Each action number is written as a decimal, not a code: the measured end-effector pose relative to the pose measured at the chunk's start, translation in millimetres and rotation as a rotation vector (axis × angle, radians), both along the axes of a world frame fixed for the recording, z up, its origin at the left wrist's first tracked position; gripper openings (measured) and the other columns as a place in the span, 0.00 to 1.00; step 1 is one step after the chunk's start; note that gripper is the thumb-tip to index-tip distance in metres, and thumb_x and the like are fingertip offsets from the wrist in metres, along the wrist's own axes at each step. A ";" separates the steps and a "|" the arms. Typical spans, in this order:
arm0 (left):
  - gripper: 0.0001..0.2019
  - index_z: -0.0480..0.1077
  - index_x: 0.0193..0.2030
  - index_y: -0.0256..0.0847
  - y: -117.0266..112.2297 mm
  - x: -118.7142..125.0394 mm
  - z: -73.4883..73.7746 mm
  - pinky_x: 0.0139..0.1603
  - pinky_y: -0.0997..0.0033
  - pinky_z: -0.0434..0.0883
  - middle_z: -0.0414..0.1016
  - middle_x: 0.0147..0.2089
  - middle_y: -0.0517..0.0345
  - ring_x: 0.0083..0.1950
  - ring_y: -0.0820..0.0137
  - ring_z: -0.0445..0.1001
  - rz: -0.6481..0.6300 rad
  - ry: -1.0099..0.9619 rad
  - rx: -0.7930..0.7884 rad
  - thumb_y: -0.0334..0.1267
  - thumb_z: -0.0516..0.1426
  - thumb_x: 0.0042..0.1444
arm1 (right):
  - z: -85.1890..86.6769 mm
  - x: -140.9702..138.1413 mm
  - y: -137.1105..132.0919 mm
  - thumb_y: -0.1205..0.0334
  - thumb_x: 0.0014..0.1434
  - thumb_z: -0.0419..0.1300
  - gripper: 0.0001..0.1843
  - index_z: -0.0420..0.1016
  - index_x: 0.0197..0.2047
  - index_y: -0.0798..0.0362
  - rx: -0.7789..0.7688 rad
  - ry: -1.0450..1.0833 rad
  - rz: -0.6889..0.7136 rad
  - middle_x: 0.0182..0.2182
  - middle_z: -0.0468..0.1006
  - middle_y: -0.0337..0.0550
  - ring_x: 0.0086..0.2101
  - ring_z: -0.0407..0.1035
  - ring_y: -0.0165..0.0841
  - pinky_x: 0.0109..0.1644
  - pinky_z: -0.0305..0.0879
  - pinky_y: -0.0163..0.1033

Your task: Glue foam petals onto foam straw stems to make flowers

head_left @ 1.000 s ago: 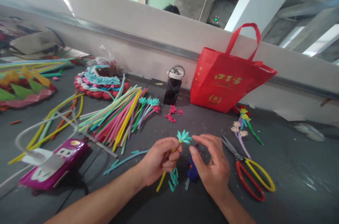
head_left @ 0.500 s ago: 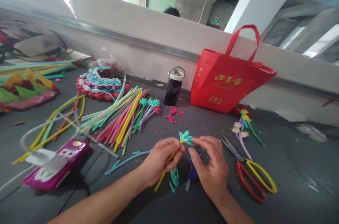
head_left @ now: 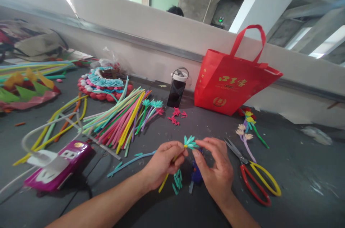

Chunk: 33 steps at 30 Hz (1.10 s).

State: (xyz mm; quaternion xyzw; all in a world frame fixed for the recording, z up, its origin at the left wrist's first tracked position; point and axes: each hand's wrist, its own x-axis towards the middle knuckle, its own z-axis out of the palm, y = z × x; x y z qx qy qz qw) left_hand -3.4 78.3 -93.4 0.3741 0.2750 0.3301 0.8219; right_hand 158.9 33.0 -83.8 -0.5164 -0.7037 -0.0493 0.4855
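My left hand (head_left: 167,159) is closed in a pinch round the yellow pipe cleaner stem (head_left: 163,183) of a small flower, just below its turquoise petals (head_left: 190,142). My right hand (head_left: 217,163) is at the other side of the flower, thumb and forefinger apart, with the forefinger's tip at the petals' edge. Beneath the hands lie cut turquoise pipe cleaner pieces (head_left: 178,181). A blue tool with a clear stick, apparently a glue gun (head_left: 196,174), is partly hidden by my right hand. Scissors (head_left: 244,159) with red and yellow handles lie open to the right.
Behind are a bundle of coloured pipe cleaners (head_left: 121,120), pink pieces (head_left: 176,112), a dark bottle (head_left: 176,91) and a red bag (head_left: 229,84). Finished flowers (head_left: 245,134) lie right. A purple power strip (head_left: 58,167) with a white cable sits left.
The flower has tilted slightly and its petals have turned a little to the right. My right fingertips have moved slightly against the petals' edge. My left hand keeps its hold.
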 end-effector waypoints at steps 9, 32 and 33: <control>0.12 0.68 0.34 0.37 2.4 0.0 2.4 0.15 0.78 0.49 0.63 0.18 0.66 0.13 0.80 0.54 0.156 -0.085 0.006 0.46 0.55 0.58 | 1.9 25.3 -0.3 0.53 0.62 0.58 0.16 0.70 0.50 0.52 -0.262 -0.063 -0.217 0.36 0.74 0.44 0.36 0.70 0.37 0.41 0.69 0.44; 0.12 0.65 0.32 0.39 6.4 -5.5 3.2 0.18 0.77 0.40 0.56 0.17 0.70 0.16 0.83 0.44 0.217 -0.067 0.025 0.46 0.57 0.55 | -25.7 47.8 -60.2 0.51 0.54 0.62 0.18 0.75 0.45 0.51 -0.798 0.884 0.045 0.27 0.71 0.39 0.25 0.65 0.31 0.20 0.58 0.31; 0.12 0.65 0.32 0.39 6.0 -5.1 3.3 0.18 0.77 0.40 0.56 0.17 0.70 0.16 0.83 0.44 0.217 -0.055 0.021 0.46 0.57 0.55 | -22.5 47.5 -63.7 0.50 0.55 0.62 0.19 0.74 0.46 0.51 -0.797 1.022 0.099 0.27 0.69 0.39 0.25 0.63 0.30 0.19 0.56 0.30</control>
